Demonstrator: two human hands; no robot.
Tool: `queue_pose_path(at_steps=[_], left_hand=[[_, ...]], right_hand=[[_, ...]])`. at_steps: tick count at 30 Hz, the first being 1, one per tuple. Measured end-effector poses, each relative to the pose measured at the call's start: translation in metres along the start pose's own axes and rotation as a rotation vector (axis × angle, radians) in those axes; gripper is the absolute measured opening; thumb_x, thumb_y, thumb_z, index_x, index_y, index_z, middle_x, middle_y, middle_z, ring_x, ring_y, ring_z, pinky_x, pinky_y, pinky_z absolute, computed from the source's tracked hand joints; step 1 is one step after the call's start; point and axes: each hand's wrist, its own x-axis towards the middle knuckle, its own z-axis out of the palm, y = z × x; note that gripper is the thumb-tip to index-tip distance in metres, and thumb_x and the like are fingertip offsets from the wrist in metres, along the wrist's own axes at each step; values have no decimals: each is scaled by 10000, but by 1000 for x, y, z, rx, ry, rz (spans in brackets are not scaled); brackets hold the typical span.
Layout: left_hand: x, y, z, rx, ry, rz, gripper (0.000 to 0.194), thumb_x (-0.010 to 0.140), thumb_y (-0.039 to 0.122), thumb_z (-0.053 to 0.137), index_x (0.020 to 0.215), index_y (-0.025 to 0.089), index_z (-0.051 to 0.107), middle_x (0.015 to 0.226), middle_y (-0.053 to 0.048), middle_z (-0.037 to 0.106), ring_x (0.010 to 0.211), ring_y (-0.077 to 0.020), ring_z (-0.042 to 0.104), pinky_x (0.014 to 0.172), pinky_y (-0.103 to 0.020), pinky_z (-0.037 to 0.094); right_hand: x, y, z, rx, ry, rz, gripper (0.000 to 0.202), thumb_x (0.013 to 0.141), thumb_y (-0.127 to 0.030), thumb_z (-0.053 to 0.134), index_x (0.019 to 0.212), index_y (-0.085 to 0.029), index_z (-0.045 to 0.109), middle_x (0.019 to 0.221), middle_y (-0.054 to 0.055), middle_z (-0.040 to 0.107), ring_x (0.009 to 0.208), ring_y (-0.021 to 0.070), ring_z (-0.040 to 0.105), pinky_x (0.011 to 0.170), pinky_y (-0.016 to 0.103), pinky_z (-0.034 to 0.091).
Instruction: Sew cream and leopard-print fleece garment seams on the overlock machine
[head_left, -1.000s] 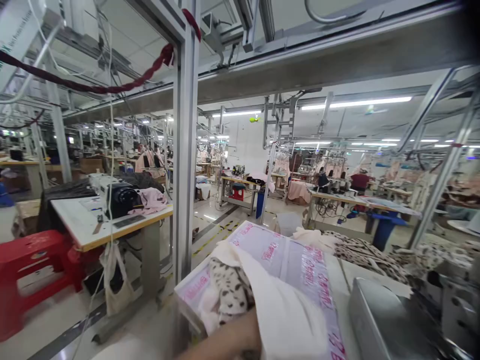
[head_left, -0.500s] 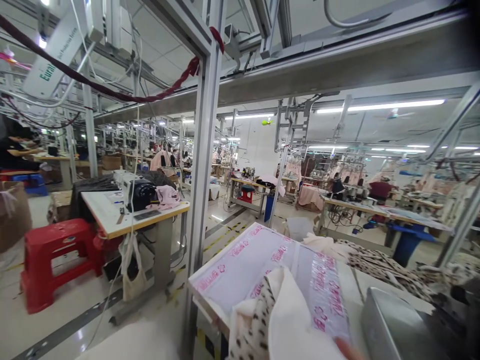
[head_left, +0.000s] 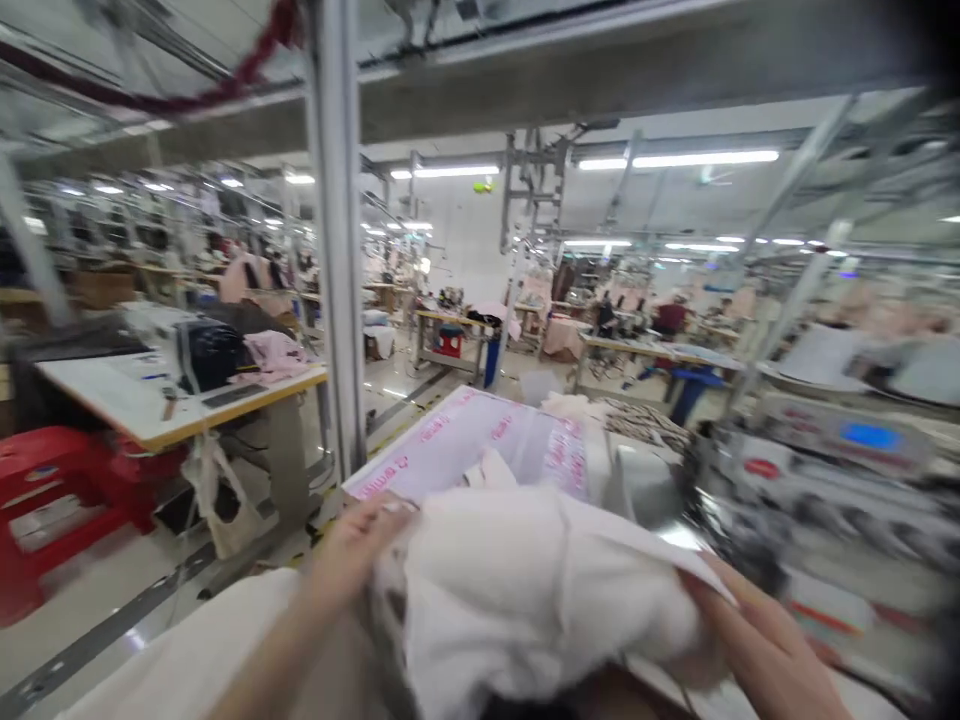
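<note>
A cream-white piece of fabric [head_left: 540, 580] is spread between my two hands, low in the middle of the head view. A dark-spotted side shows at its left edge. My left hand [head_left: 367, 540] pinches the fabric's upper left corner. On the other side, my right hand [head_left: 757, 625] holds its right edge between thumb and fingers; that hand is somewhat blurred. Beyond the fabric lies a worktop [head_left: 480, 430] covered with plastic film printed in pink. A sewing machine [head_left: 817, 490] with a lit blue display stands just right of the fabric, smeared by motion.
Spotted fabric [head_left: 645, 420] is piled behind the metal part of the machine. A grey post [head_left: 337, 240] rises left of the worktop. Farther left stand another sewing table [head_left: 112, 400] and a red stool [head_left: 67, 510]. Pale cloth [head_left: 202, 650] lies at the lower left.
The view has turned right and down, bringing the sewing machine into sight. Both hands are now in view, and the fabric has been raised and spread between them.
</note>
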Motion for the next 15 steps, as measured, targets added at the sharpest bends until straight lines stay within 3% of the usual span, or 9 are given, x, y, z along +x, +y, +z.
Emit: queue_pose_path(at_steps=[3,7,9,12,15], left_hand=[[4,14,-33,260,102,186,307,719,462,617,738,158,583,687,-1,560,642,-128,484,580,-202,385],[0,33,-49,461,149,428,215,731,398,613,711,185,589,775,-3,550,749,-145,489,664,-199,393],[-6,43,-51,435,157,382,228,705,426,631,731,202,600,757,-1,551,689,-139,484,594,-196,395],[-6,61,-57,281,154,153,316,641,481,670,793,215,590,660,13,537,534,-120,453,445,-195,355],[14,81,-64,296,76,75,364,581,471,717,739,181,563,590,31,513,486,-93,431,425,-170,330]], right_hand=[[6,0,-6,-84,-141,-90,332,843,-401,391,759,-196,639,744,33,659,721,215,609,638,282,485],[9,-9,-5,-132,-205,-146,254,848,-292,398,823,-195,632,758,21,652,718,187,593,638,263,448],[10,-19,-16,-118,-169,-158,236,838,-277,408,858,-197,629,794,26,655,753,191,593,663,268,446],[20,-38,-42,-24,-114,-90,257,840,-381,441,780,-192,605,681,18,609,631,171,561,556,245,423],[46,-50,-59,30,-201,-39,316,813,-474,465,720,-188,563,631,11,565,560,160,522,487,237,384]])
